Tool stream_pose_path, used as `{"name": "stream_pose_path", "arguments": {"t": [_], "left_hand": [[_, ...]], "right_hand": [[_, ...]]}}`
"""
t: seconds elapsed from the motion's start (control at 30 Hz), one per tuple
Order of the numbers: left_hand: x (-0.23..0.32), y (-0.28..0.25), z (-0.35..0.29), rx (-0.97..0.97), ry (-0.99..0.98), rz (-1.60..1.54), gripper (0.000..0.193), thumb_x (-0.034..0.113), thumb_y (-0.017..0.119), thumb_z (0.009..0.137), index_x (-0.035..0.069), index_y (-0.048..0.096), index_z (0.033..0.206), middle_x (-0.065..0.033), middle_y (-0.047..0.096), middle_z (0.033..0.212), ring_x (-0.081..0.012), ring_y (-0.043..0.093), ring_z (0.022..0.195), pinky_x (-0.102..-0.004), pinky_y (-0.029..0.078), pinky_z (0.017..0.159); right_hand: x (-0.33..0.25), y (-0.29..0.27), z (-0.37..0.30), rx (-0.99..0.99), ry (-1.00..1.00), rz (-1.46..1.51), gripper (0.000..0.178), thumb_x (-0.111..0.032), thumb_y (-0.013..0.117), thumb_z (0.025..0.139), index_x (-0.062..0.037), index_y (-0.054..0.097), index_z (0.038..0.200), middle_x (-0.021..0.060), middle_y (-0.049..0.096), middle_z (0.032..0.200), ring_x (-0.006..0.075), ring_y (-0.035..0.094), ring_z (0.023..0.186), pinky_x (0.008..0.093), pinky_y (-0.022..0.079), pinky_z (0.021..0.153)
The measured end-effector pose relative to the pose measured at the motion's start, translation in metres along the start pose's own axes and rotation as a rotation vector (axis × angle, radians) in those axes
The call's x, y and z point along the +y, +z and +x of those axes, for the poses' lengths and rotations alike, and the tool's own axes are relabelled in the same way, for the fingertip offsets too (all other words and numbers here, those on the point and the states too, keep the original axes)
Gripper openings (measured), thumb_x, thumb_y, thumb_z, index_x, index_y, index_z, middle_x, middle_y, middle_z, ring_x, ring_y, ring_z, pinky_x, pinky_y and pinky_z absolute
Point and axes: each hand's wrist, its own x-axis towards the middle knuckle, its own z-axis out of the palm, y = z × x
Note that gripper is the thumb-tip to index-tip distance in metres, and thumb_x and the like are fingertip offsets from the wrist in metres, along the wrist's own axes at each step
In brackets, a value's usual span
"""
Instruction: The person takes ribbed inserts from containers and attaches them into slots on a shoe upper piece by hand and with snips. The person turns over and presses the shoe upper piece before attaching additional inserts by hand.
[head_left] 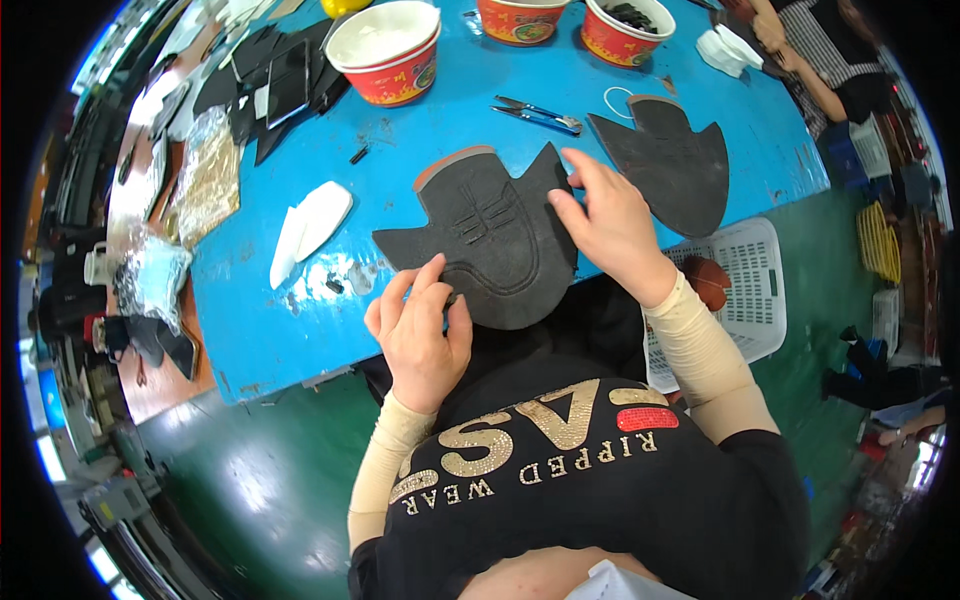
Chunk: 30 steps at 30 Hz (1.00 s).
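A black shoe-upper piece (495, 245), with stitched lines, small slits and a brown-edged tongue, lies at the near edge of the blue table, its rounded end overhanging. At its lower left edge is my left hand (420, 330), closed, fingers curled toward the thumb. A small dark bit shows by the thumb; I cannot make out what it is. Across the piece, my right hand (615, 220) has its fingers apart, the thumb touching the right-hand wing. A similar black upper piece (670, 160) lies to the right. Thread snips (540, 115) rest beyond both pieces.
Red and white paper tubs (395, 75) stand at the back of the blue table (270, 340); one holds black bits. White pieces (312, 225) lie to the left, near black sheets (265, 70). A white basket (755, 290) stands below right. Another person's arms (805, 70) show at far right.
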Motion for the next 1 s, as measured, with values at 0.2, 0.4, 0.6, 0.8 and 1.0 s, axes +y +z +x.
{"name": "stream_pose_path", "arguments": {"t": [0.2, 0.4, 0.6, 0.8, 1.0], "left_hand": [[-0.015, 0.010, -0.016, 0.038, -0.029, 0.037, 0.023, 0.000, 0.067, 0.074, 0.002, 0.057, 0.094, -0.0136, 0.063, 0.115, -0.0331, 0.057, 0.102, -0.0406, 0.041, 0.089], [-0.016, 0.011, -0.019, 0.074, -0.057, -0.029, 0.022, -0.002, 0.065, 0.075, -0.001, 0.057, 0.095, -0.0172, 0.063, 0.114, -0.0361, 0.058, 0.103, -0.0416, 0.046, 0.088], [-0.018, 0.009, -0.027, 0.130, -0.189, -0.224, 0.019, -0.006, 0.057, 0.081, -0.003, 0.054, 0.099, -0.0224, 0.059, 0.119, -0.0357, 0.058, 0.107, -0.0410, 0.045, 0.092], [-0.013, -0.009, -0.023, 0.083, -0.313, -0.422, 0.019, -0.005, 0.057, 0.087, -0.001, 0.058, 0.105, -0.0080, 0.057, 0.102, -0.0136, 0.052, 0.087, -0.0240, 0.042, 0.077], [0.008, -0.004, -0.003, -0.002, -0.529, -0.949, 0.020, 0.000, 0.057, 0.091, -0.001, 0.057, 0.111, -0.0064, 0.060, 0.102, -0.0109, 0.056, 0.088, -0.0236, 0.045, 0.080]], "right_hand": [[-0.017, 0.010, -0.002, 0.048, 0.101, 0.114, 0.050, -0.019, 0.073, 0.076, -0.0036, 0.053, 0.119, 0.0191, 0.062, 0.093, 0.0330, 0.062, 0.083, 0.0387, 0.049, 0.072], [-0.047, 0.012, -0.016, 0.143, -0.466, 0.213, 0.024, -0.003, 0.069, 0.072, -0.0057, 0.064, 0.095, 0.0100, 0.061, 0.088, 0.0271, 0.061, 0.078, 0.0338, 0.051, 0.068], [-0.047, -0.024, -0.008, 0.368, -0.267, 0.339, 0.021, -0.001, 0.066, 0.082, -0.0036, 0.059, 0.102, 0.0104, 0.063, 0.083, 0.0210, 0.064, 0.076, 0.0318, 0.052, 0.065], [0.116, -0.094, 0.038, 0.536, 0.308, 0.798, 0.020, -0.016, 0.059, 0.094, -0.0020, 0.058, 0.109, 0.0022, 0.065, 0.090, 0.0056, 0.057, 0.075, 0.0209, 0.047, 0.065], [0.184, -0.090, 0.025, 0.477, 0.415, 0.345, 0.024, -0.022, 0.062, 0.091, -0.0023, 0.061, 0.106, 0.0038, 0.067, 0.082, 0.0073, 0.059, 0.071, 0.0233, 0.045, 0.064]]}}
